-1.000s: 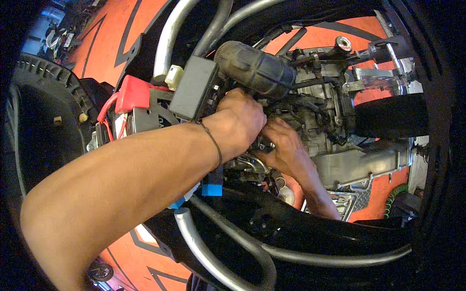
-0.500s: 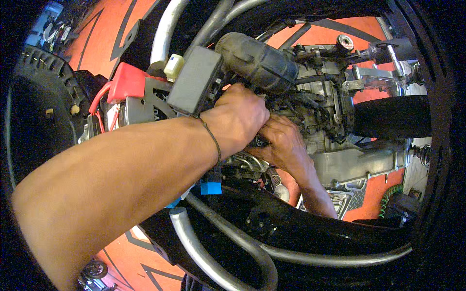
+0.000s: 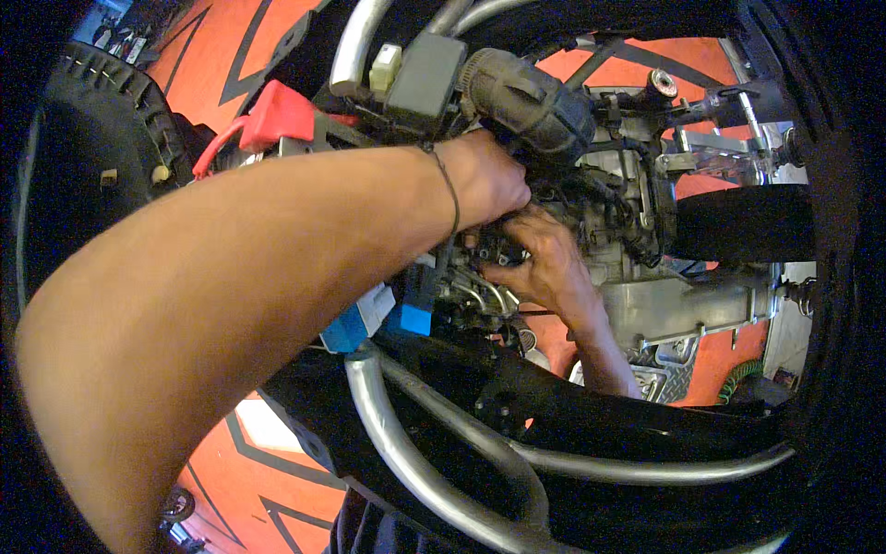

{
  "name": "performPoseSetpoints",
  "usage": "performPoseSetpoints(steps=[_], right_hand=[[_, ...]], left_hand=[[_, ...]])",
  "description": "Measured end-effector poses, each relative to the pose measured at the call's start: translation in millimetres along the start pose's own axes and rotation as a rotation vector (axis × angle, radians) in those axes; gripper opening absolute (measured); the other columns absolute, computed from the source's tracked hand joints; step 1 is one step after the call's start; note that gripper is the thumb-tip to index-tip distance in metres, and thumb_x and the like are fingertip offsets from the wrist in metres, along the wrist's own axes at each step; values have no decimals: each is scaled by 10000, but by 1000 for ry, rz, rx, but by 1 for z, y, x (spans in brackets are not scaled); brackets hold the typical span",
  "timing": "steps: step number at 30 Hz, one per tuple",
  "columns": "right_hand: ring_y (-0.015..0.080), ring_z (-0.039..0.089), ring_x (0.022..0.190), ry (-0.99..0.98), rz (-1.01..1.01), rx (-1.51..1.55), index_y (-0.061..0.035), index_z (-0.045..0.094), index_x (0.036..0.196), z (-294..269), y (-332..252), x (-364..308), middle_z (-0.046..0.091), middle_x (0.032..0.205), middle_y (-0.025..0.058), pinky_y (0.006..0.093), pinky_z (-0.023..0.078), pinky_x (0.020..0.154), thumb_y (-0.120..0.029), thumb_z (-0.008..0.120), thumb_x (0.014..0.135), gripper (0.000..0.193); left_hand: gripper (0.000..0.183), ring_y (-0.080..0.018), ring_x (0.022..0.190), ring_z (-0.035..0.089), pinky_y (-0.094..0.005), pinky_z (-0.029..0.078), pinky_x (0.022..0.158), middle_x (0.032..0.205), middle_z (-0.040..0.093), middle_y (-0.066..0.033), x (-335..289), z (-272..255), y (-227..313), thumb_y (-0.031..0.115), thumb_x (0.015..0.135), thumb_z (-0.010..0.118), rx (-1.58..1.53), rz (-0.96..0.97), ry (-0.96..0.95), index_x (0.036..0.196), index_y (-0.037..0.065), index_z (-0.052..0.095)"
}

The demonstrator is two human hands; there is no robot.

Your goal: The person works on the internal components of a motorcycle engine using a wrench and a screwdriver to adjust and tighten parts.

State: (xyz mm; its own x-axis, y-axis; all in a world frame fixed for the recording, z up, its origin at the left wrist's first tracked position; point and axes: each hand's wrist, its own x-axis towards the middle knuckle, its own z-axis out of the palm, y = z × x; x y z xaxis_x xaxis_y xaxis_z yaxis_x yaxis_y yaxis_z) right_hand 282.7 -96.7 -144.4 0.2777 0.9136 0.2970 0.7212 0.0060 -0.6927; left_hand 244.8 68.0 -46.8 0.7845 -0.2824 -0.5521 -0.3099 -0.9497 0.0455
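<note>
My left hand (image 3: 486,177), a dark cord round its wrist, reaches down among the engine parts. Its fingers curl inward, tips hidden, below a black ribbed air duct (image 3: 531,106). Right beside it, my right hand (image 3: 549,263) bends over the engine (image 3: 637,185). Its fingers are curled in and the thumb is held apart, next to small dark and metal fittings (image 3: 498,254). What either hand grips is hidden. Just past the left wrist is a dark grey rectangular box (image 3: 425,78) with a pale yellow-green connector (image 3: 385,69) alongside.
A red terminal cover (image 3: 279,118) with a red cable lies beyond the left forearm. Bent metal frame tubes (image 3: 388,425) curve through the foreground. Blue blocks (image 3: 415,319) sit near the left forearm. A black tyre (image 3: 743,222) stands at the right, over an orange floor (image 3: 286,471).
The view has shifted, so the machine sits a little higher and further right. My right thumb now shows apart from its fingers, with fittings visible between. Both hands stay at the same engine area.
</note>
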Motion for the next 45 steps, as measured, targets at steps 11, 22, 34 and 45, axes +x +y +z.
performPoseSetpoints(steps=[11, 22, 34, 45], right_hand=[[364, 576, 886, 41, -13, 59, 8, 630, 892, -13, -19, 5, 619, 890, 180, 426, 470, 801, -175, 766, 593, 376], [349, 582, 867, 28, -33, -39, 8, 643, 859, -32, -10, 3, 635, 853, 157, 424, 475, 777, -180, 774, 587, 355], [326, 583, 877, 77, 19, 25, -22, 652, 833, -3, -10, 1, 620, 911, 142, 397, 473, 779, -195, 805, 570, 350], [358, 558, 983, -13, 189, 126, -27, 606, 1055, -18, -16, 2, 587, 1024, 161, 408, 460, 875, -190, 803, 590, 530]], left_hand=[[490, -291, 946, 637, -411, 513, 791, 975, 678, -102, 5, -21, 4, 317, 597, 829, 9, 51, -168, 1006, 97, 674], [449, -300, 902, 646, -408, 522, 762, 937, 680, -112, 15, -33, 2, 308, 603, 812, -26, 117, -143, 967, 83, 678], [365, -267, 898, 656, -393, 538, 749, 929, 684, -88, -4, -19, 8, 180, 551, 779, -104, -30, -87, 903, 122, 696], [395, -269, 825, 673, -382, 547, 717, 858, 694, -106, 3, -21, 1, 238, 525, 841, -29, 44, -87, 870, 91, 716]])
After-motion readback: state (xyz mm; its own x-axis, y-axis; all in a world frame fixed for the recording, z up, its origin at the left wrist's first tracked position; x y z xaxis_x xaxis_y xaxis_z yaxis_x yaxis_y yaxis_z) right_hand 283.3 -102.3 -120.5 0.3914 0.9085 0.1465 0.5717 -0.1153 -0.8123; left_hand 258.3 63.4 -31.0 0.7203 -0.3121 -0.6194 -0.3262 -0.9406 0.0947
